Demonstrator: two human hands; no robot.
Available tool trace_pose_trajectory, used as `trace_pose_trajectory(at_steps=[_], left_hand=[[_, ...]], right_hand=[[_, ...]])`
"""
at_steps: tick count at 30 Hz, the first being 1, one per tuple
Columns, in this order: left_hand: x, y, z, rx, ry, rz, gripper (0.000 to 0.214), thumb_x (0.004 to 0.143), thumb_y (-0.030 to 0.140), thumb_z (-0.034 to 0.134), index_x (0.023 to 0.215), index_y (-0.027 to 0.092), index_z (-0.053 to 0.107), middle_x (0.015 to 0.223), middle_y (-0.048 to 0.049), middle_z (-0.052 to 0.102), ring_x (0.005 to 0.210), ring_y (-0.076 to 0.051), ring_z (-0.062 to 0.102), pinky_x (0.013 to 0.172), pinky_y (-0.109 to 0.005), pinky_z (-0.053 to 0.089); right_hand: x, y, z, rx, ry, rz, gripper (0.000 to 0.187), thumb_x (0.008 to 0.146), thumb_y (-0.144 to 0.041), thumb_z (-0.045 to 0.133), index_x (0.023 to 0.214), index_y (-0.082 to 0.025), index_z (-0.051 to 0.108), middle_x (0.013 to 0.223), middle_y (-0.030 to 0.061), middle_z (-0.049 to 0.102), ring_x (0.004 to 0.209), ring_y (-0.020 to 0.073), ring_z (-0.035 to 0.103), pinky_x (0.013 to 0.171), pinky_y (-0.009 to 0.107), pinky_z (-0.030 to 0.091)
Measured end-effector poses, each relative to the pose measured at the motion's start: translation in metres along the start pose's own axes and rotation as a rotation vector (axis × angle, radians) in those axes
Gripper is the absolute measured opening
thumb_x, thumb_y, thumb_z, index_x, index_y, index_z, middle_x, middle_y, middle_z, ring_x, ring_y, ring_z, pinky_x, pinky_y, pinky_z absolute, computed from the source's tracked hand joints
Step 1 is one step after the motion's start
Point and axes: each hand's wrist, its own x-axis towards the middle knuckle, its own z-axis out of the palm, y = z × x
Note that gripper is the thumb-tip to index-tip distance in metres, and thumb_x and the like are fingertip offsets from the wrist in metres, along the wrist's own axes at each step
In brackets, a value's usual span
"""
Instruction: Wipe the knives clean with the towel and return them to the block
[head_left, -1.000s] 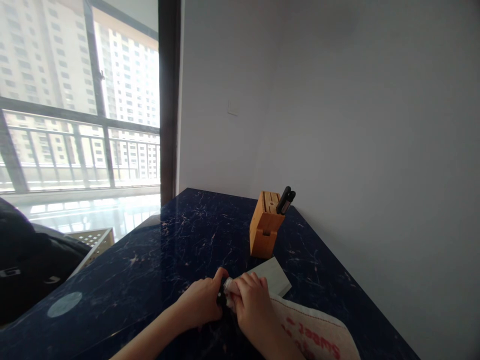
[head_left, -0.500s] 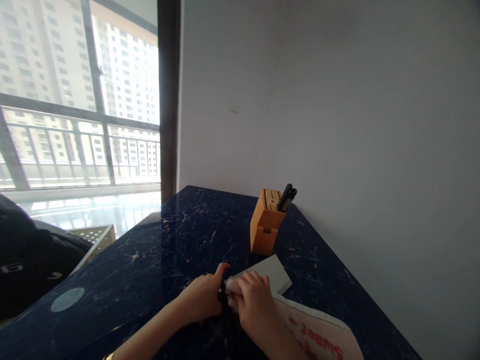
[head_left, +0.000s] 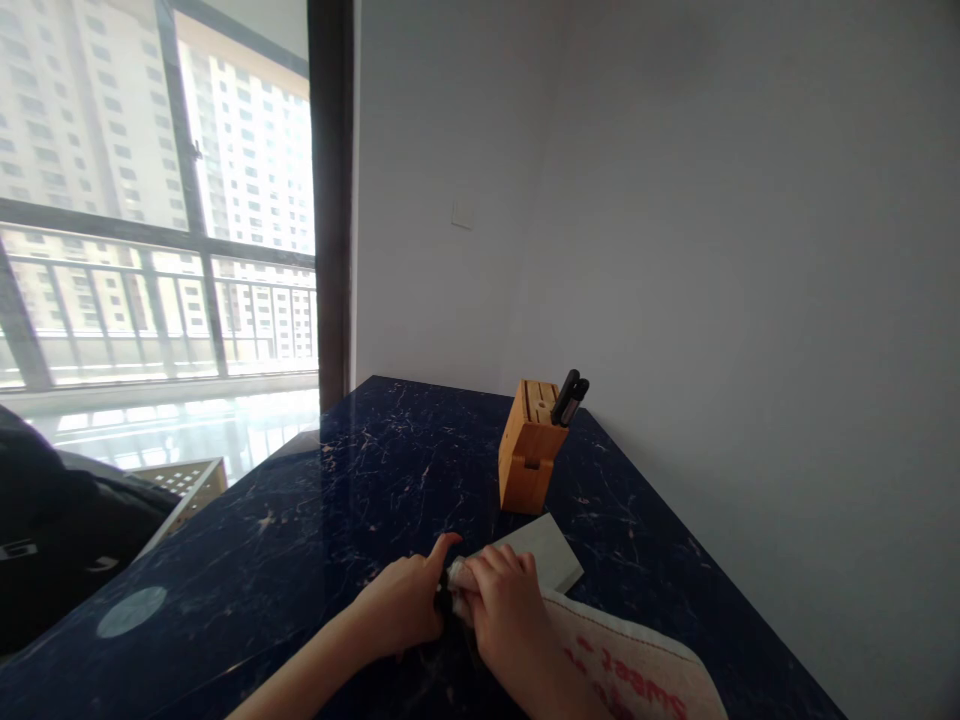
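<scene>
**Left hand:** we see the left hand (head_left: 401, 606) at the near edge of the counter, its fingers closed around a black handle (head_left: 444, 592), with the index finger raised along the top.

**Right hand:** we see the right hand (head_left: 508, 618) just beside it, its fingers closed over a white cloth (head_left: 462, 577) wrapped on the far end of the handle.

**Held item:** the hands hide most of it, so we cannot tell what the handle belongs to. It sits between both hands, low over the near part of the counter.

**Work in hand:** we judge this to be wiping, with the cloth pressed around the dark item.

**Knife block:** a wooden knife block (head_left: 529, 450) stands upright, far right of the hands, with two black knife handles (head_left: 568, 397) leaning from its top.

**Near objects:** a pale grey whetstone (head_left: 541, 548) lies flat just beyond the right hand. A cream towel (head_left: 630, 665) with red lettering lies near right, touching the stone's near corner.

**Surface:** all of these rest on a dark blue marble counter (head_left: 225, 530).

**Left of counter:** we note a black bag (head_left: 45, 520) and a perforated metal box (head_left: 184, 478).
</scene>
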Motion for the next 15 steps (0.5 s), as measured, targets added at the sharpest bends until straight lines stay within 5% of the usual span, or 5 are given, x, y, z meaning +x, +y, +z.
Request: trace_pose_trajectory(at_steps=[8, 15], left_hand=[[0.001, -0.002, 0.002, 0.013, 0.008, -0.022, 0.091, 0.062, 0.013, 0.046, 0.139, 0.013, -0.003, 0.083, -0.0095, 0.067, 0.072, -0.026, 0.063, 0.058, -0.028, 0.043], [0.003, -0.002, 0.006, 0.021, 0.011, -0.008, 0.094, 0.062, 0.012, 0.047, 0.138, 0.013, -0.007, 0.085, -0.0096, 0.067, 0.074, -0.025, 0.062, 0.059, -0.028, 0.042]], right_hand=[[0.003, -0.001, -0.002, 0.02, 0.003, -0.019, 0.017, 0.077, -0.01, 0.047, 0.083, -0.023, 0.056, 0.087, 0.0005, 0.055, 0.084, 0.017, 0.043, 0.073, 0.03, 0.024], [0.007, 0.0, 0.008, 0.016, 0.03, 0.019, 0.019, 0.079, -0.01, 0.045, 0.087, -0.023, 0.056, 0.088, 0.0008, 0.055, 0.086, 0.0179, 0.043, 0.075, 0.031, 0.024]])
